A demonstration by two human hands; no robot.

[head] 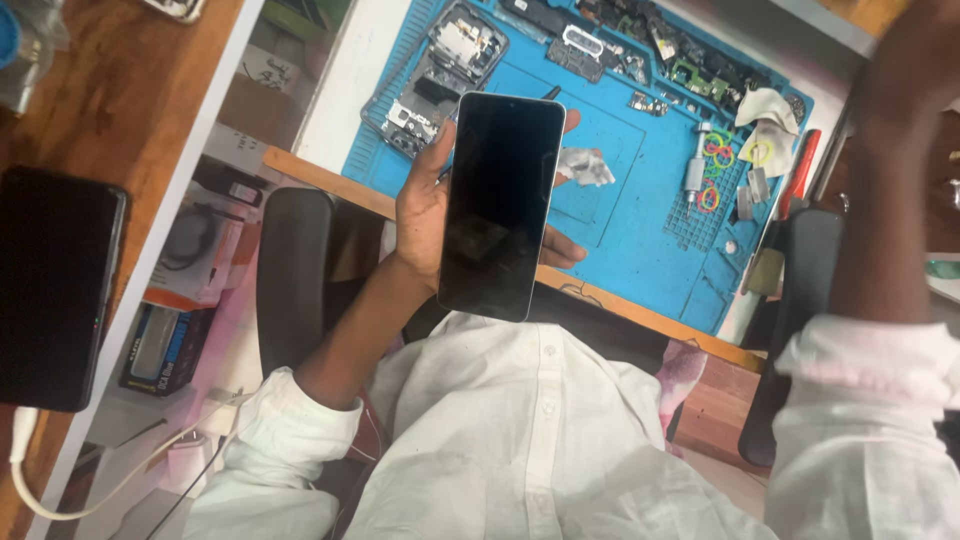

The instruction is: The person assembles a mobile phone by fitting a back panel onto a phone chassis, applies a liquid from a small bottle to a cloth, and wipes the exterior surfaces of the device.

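White shirt point(520, 440) cloth fills the bottom of the view, with rolled cuffs on both arms. Above it the left hand point(425, 210) holds a dark phone point(500, 205) upright, screen toward the camera. Its grip is closed around the phone: the palm and thumb press the left edge, and fingertips point(560, 250) curl out from behind the right edge, so the phone is clamped from both sides. The screen is black and shows nothing. This phone hangs in the air over the near edge of the table point(620, 305), just above the blue mat point(640, 210) and not touching it.

At the far right, the right hand point(905, 70) is raised and mostly cut off by the picture's edge; only the wrist and back of the hand show, dark and blurred, so I cannot tell whether its grip is open or closed, or whether it holds anything.

On the mat lie an opened phone frame point(440, 75), small circuit parts point(690, 60) along the far edge, coloured rubber bands point(715, 170) and a red-handled tool point(800, 170); the small parts are too tiny to make out. A second black phone point(55, 285) rests on the wooden shelf point(120, 90) at left, a white cable point(30, 470) below it.
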